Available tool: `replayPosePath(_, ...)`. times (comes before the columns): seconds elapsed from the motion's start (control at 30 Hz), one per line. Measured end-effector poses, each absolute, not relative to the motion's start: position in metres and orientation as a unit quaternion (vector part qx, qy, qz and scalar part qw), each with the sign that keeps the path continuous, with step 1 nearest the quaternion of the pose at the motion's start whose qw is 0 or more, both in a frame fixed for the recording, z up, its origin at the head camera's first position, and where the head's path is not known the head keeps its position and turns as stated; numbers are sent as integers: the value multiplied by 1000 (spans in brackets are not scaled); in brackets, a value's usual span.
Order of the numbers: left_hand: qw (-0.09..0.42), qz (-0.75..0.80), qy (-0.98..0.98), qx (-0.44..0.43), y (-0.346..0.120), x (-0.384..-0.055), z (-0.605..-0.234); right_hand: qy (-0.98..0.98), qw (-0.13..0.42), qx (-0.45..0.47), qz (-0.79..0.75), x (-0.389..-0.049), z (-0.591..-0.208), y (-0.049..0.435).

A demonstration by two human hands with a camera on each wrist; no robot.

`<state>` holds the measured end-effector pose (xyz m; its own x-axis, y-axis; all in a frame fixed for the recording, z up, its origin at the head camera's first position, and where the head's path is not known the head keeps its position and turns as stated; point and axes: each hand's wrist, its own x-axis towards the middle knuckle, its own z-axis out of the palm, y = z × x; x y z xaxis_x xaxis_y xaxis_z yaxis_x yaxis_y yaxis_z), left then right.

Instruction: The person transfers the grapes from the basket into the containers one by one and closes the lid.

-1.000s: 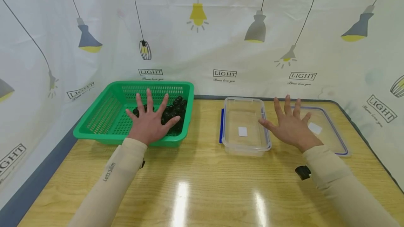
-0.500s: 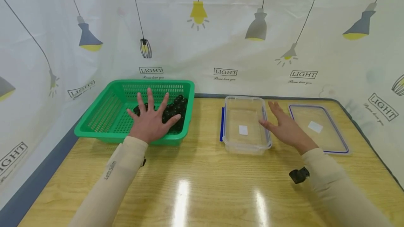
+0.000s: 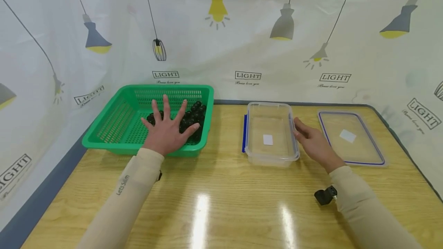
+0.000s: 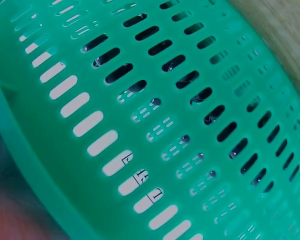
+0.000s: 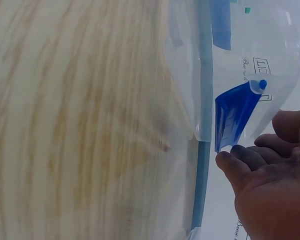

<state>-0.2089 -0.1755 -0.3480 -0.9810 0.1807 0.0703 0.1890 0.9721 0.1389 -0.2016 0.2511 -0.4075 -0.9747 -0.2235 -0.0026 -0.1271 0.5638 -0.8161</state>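
My left hand (image 3: pixel 165 130) is spread flat, fingers apart, above the near right part of a green slotted plastic basket (image 3: pixel 104 144). Dark, shiny black grapes (image 3: pixel 196 117) lie inside the basket, partly covered by that hand. In the left wrist view the basket's slotted wall (image 4: pixel 105 165) fills most of the picture. A clear lidless plastic container (image 3: pixel 270 122) stands right of the basket. At its right side is my right hand (image 3: pixel 316 145), fingers together and only slightly bent. The right wrist view has its fingertips right at the lower edge of a hanging blue latch (image 5: pixel 236 114).
A clear lid (image 3: pixel 363 128) with a blue seal and a white label lies on the wooden table (image 3: pixel 225 203), right of my right hand. Another blue latch (image 3: pixel 244 133) hangs on the container's left side. A printed curtain (image 3: pixel 221 49) rises behind the table.
My right hand has gone from spread fingers over the lid to fingers together, lowered beside the container's right side. My left hand keeps its spread pose over the basket.
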Motion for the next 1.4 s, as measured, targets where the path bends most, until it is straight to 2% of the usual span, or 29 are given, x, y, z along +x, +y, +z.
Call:
replayPosePath(0.63,13,-78,-992,-98,-176,-211,-349,875,33,-78,-477,-200,-417,249)
replayPosePath(0.73,-6,-87,-990,-106,-176,-216,-344,873,34,-72,-481,-201,-418,249)
replayPosePath(1.1,-142,-144,-971,-131,-170,-247,-341,867,34,-66,-493,-202,-419,250)
replayPosePath(1.4,-173,-112,-968,-141,-153,-258,-357,869,29,-77,-488,-200,-416,249)
